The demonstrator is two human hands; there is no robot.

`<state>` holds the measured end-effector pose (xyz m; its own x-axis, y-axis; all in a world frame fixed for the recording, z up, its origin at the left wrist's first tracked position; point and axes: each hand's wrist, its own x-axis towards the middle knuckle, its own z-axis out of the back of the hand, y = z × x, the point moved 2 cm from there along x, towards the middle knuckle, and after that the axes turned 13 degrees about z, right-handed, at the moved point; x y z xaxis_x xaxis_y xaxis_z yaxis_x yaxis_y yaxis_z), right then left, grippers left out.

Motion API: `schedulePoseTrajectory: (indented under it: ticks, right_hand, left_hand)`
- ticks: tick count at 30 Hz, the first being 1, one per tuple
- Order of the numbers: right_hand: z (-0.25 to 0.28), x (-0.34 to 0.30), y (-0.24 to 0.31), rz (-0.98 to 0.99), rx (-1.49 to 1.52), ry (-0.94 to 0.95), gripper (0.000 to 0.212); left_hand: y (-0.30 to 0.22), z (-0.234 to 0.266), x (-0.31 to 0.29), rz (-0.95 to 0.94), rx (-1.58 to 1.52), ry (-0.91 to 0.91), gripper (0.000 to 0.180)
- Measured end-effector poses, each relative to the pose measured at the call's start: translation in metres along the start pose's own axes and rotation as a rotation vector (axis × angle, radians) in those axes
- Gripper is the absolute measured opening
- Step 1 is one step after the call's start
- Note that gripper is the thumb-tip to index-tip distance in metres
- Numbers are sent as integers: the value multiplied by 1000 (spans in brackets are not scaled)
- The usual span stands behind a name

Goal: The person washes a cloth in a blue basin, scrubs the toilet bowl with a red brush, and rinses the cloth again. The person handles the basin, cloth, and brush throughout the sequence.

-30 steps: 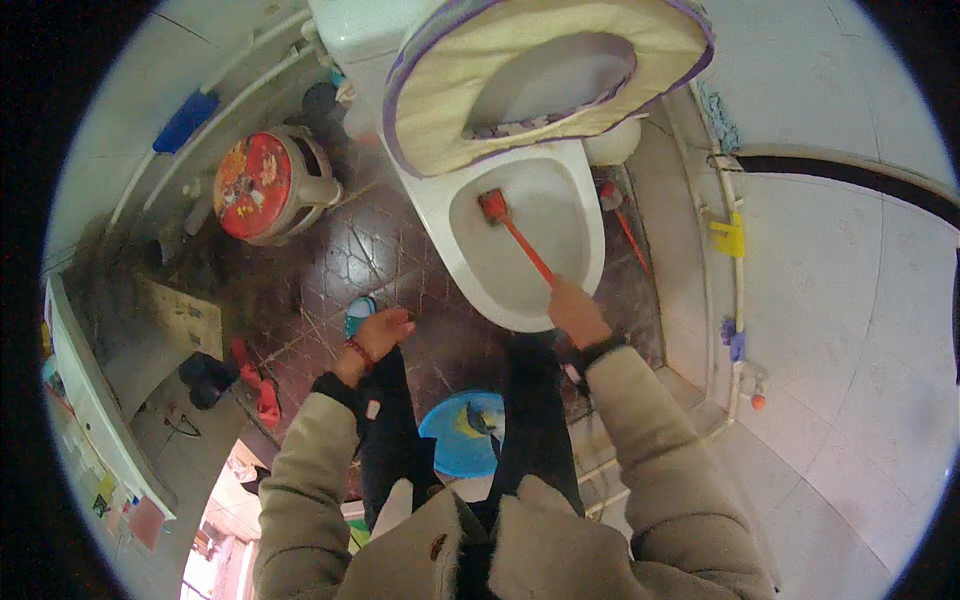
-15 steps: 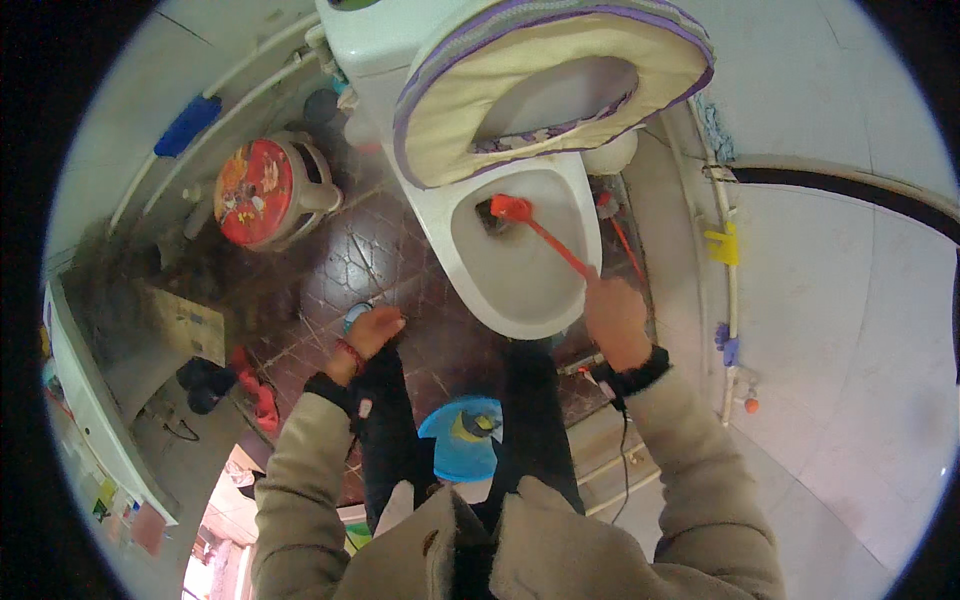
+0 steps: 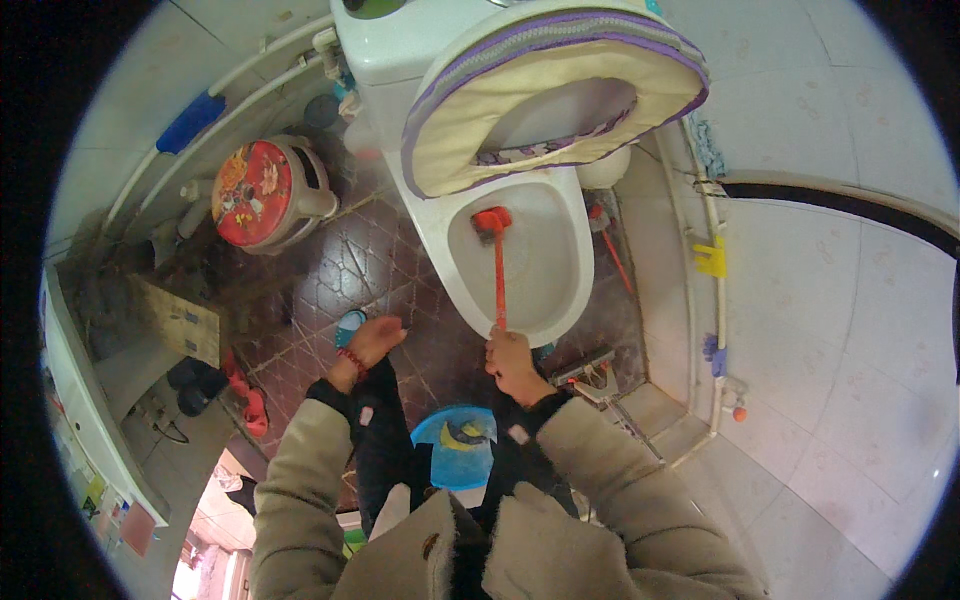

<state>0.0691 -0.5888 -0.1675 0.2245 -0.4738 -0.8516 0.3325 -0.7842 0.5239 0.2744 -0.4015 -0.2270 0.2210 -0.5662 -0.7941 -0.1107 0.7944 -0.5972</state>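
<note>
My right hand [image 3: 510,363] is closed round the handle end of a red toilet brush [image 3: 500,285], just over the front rim of the white toilet bowl [image 3: 577,230]. The brush reaches into the bowl, and its dark-bristled head rests against the left inner wall near the back. Above it the raised seat [image 3: 450,130] wears a cream padded cover with purple edging. My left hand [image 3: 375,340] hangs over my left knee, a beaded bracelet on its wrist; it holds nothing and its fingers look loosely stretched out.
A round stool [image 3: 255,195] with a red flowered top stands left of the toilet. Between my legs is a blue basin [image 3: 458,470] with a cloth. A squeegee mop [image 3: 592,380] and another red-handled brush [image 3: 618,262] are at the right. Pipes run along both walls.
My right hand has moved left and toward me, from the bowl's right side to its front. The brush has swung from slanting to nearly upright in view, its head shifted slightly left.
</note>
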Motion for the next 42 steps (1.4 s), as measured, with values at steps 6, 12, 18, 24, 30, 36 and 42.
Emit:
schedulePoseTrajectory:
  ticks: [6, 12, 18, 24, 30, 36, 42]
  right_hand:
    - [19, -8, -46, -5, -7, -34, 21]
    - [55, -12, -31, 216, -367, -47, 22]
    - [35, -5, -30, 98, -163, -4, 19]
    - [8, -25, -3, -37, 271, -28, 14]
    - [-20, -5, -14, 265, 448, 289, 9]
    - [-14, -15, 45, 840, -492, 313, 33]
    - [-11, -10, 41, 975, -279, 119, 28]
  left_hand:
    - [12, 14, -13, 87, -99, 7, 41]
    - [12, 28, -19, 164, 13, 10, 41]
    - [19, 14, -5, 82, -49, -3, 41]
    - [16, 5, 4, 56, -48, 52, 42]
    - [-49, -28, -15, -19, -22, 39, 49]
    - [-156, -101, -43, -296, -190, 141, 56]
    - [-177, -119, -22, -280, -90, 115, 45]
